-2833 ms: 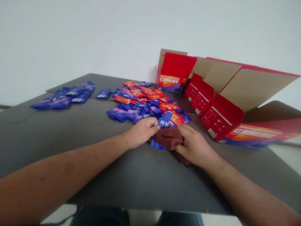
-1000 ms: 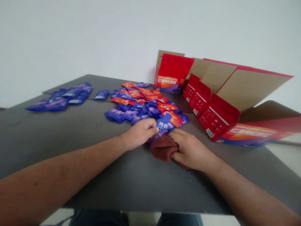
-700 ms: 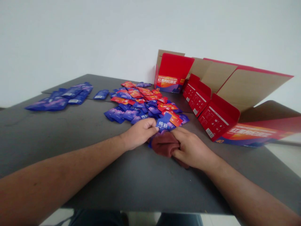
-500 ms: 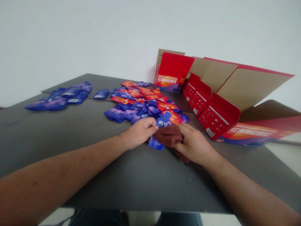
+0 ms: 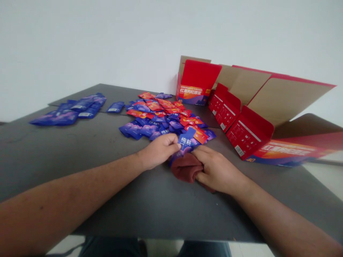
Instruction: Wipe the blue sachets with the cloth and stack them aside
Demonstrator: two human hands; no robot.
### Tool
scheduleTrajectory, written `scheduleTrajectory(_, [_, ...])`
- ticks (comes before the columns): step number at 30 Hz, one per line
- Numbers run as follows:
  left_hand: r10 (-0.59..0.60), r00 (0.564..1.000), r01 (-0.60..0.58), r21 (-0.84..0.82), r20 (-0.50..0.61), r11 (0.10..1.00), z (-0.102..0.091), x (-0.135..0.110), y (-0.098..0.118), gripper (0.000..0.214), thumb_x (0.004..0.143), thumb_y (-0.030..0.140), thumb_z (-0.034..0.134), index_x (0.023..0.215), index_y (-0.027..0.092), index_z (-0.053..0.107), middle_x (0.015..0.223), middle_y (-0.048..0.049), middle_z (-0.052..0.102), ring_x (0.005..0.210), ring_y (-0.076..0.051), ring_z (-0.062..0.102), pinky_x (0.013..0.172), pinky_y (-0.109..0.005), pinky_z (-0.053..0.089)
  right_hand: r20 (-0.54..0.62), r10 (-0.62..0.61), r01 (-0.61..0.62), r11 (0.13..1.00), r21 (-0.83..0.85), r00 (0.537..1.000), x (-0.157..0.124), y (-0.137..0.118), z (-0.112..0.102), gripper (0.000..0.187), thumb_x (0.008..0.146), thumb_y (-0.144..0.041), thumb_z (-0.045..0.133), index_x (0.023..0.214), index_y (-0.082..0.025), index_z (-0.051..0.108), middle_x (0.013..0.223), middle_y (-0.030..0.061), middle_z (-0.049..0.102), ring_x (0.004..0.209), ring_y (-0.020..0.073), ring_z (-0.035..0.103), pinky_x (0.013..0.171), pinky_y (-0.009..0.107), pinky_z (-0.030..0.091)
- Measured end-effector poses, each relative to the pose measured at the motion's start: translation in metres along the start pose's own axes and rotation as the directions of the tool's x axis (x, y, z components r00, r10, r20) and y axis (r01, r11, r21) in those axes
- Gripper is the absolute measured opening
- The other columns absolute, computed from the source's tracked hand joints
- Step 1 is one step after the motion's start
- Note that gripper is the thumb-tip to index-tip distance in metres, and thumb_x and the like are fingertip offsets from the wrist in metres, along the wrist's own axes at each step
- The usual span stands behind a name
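Observation:
My left hand [image 5: 164,150] pinches the left edge of a blue-purple pouch [image 5: 185,141] printed with white characters. My right hand [image 5: 216,168] is closed on a folded brown cloth [image 5: 187,168], which lies against the pouch's lower part and covers it. Just beyond my hands spreads a loose heap of blue pouches [image 5: 148,129] and red-orange pouches [image 5: 164,103].
Further left lie a group of blue pouches [image 5: 64,116] and a single blue pouch [image 5: 115,107] on the dark grey table [image 5: 107,146]. Along the right stand open red boxes [image 5: 250,134] with raised flaps; another open box [image 5: 193,94] is at the back near the white wall.
My right hand has drawn the cloth down the pouch toward me, baring more of its printed front. The left hand keeps its pinch in the same place.

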State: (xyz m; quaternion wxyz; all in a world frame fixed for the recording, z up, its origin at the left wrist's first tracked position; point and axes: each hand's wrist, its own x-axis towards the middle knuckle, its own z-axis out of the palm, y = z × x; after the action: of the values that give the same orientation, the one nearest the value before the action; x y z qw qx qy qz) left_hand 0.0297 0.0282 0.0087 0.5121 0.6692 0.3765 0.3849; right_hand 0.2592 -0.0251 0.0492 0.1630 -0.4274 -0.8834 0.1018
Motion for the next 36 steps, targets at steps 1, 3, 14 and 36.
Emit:
scheduleTrajectory(1, [0.006,1.000,-0.006,0.006,0.000,1.000,-0.0002,-0.0001,0.0001,0.026,0.092,0.035,0.063,0.077,0.019,0.050,0.066,0.0055,0.046,0.056,-0.008,0.038,0.051,-0.020,0.030,0.027,-0.020,0.020,1.000,0.000,0.999,-0.0003,-0.0007,0.0001,0.017,0.079,-0.014,0.063,0.093,-0.021,0.061,0.098,0.0049,0.066,0.093,0.0219,0.063,0.079,0.032,0.048])
scheduleTrajectory(3, [-0.008,1.000,0.008,-0.011,0.001,1.000,-0.0002,-0.0005,-0.0001,0.025,0.093,0.036,0.063,0.078,0.019,0.050,0.064,0.0060,0.045,0.054,-0.008,0.038,0.050,-0.020,0.029,-0.016,0.018,-0.019,1.000,-0.012,1.000,-0.0002,-0.0008,0.0001,0.016,0.079,-0.014,0.063,0.093,-0.021,0.061,0.096,0.0047,0.066,0.091,0.0218,0.063,0.078,0.033,0.048])
scheduleTrajectory(14, [-0.015,1.000,0.015,-0.044,-0.018,0.999,-0.0001,0.0004,-0.0029,0.025,0.094,0.035,0.062,0.079,0.019,0.050,0.064,0.0063,0.045,0.052,-0.007,0.038,0.048,-0.020,0.030,-0.035,0.034,-0.035,0.999,-0.018,0.999,0.0008,-0.0015,-0.0008,0.017,0.077,-0.013,0.063,0.092,-0.021,0.059,0.096,0.0043,0.065,0.090,0.0212,0.063,0.077,0.032,0.047])
scheduleTrajectory(36, [-0.051,0.998,0.047,-0.092,-0.041,0.995,0.0009,0.0015,-0.0058,0.026,0.093,0.037,0.063,0.079,0.021,0.048,0.063,0.0062,0.044,0.052,-0.009,0.040,0.050,-0.022,0.031,-0.113,0.084,-0.086,0.996,-0.013,0.990,-0.0001,-0.0001,-0.0015,0.015,0.079,-0.014,0.064,0.090,-0.022,0.058,0.092,0.0033,0.064,0.088,0.0207,0.061,0.076,0.032,0.046])
